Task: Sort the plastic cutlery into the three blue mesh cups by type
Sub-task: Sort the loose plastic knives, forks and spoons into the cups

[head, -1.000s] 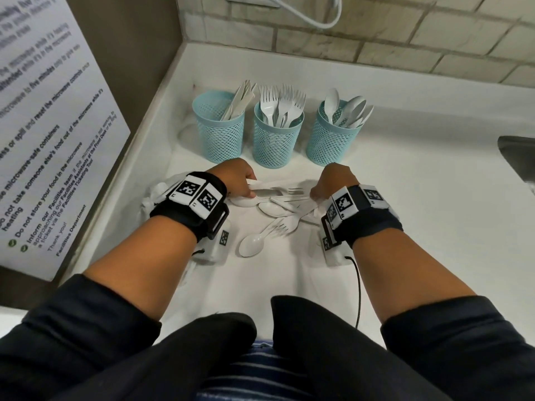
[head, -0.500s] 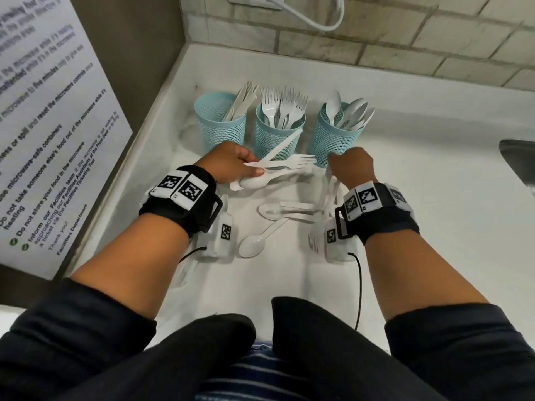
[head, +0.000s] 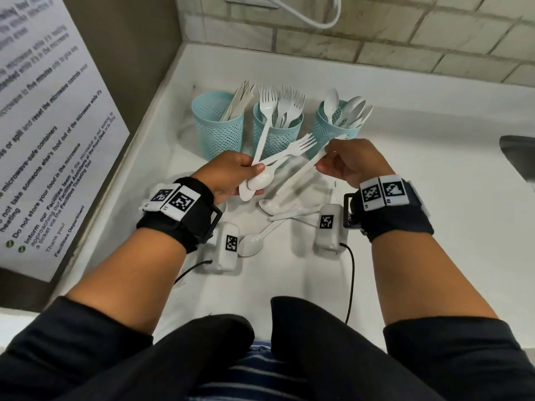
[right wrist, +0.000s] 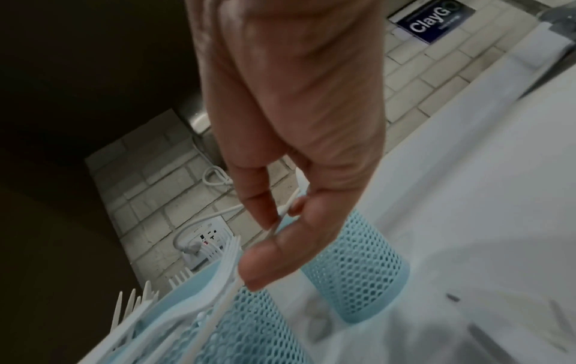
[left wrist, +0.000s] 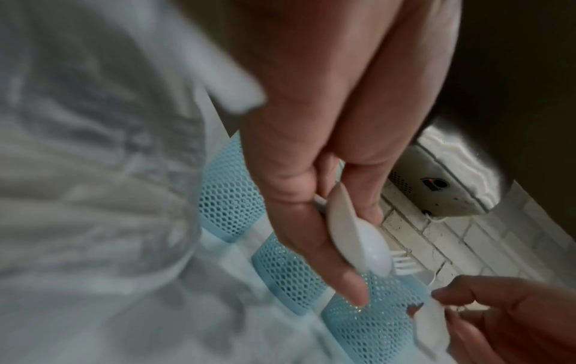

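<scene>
**Sorting plastic cutlery at a tiled corner**

White desk [head: 405,198] set into a corner, with a pale brick-tile wall [head: 376,39] along the top of the frame. At upper centre stand three blue mesh cups: the left cup [head: 217,129] holds knives, the middle cup [head: 278,134] forks, the right cup [head: 333,131] spoons. Just below them, the left hand [head: 231,176] grips a mixed bundle [head: 272,166] of white forks and a spoon, fanned toward the middle cup. The right hand [head: 351,166] pinches one white utensil [head: 304,169] between thumb and fingertips; its type cannot be told. Two loose spoons [head: 272,206] lie on the desk at centre, between the wrists. A printed notice [head: 43,140] fills the left edge; legible lines include "Do not store your food in the microwave" and "Thank you! Facilities Department". In the right wrist view, a dark sign [right wrist: 433,18] at upper right reads "ClayG…", and a wall socket [right wrist: 207,243] with a white cable sits at lower centre.
</scene>
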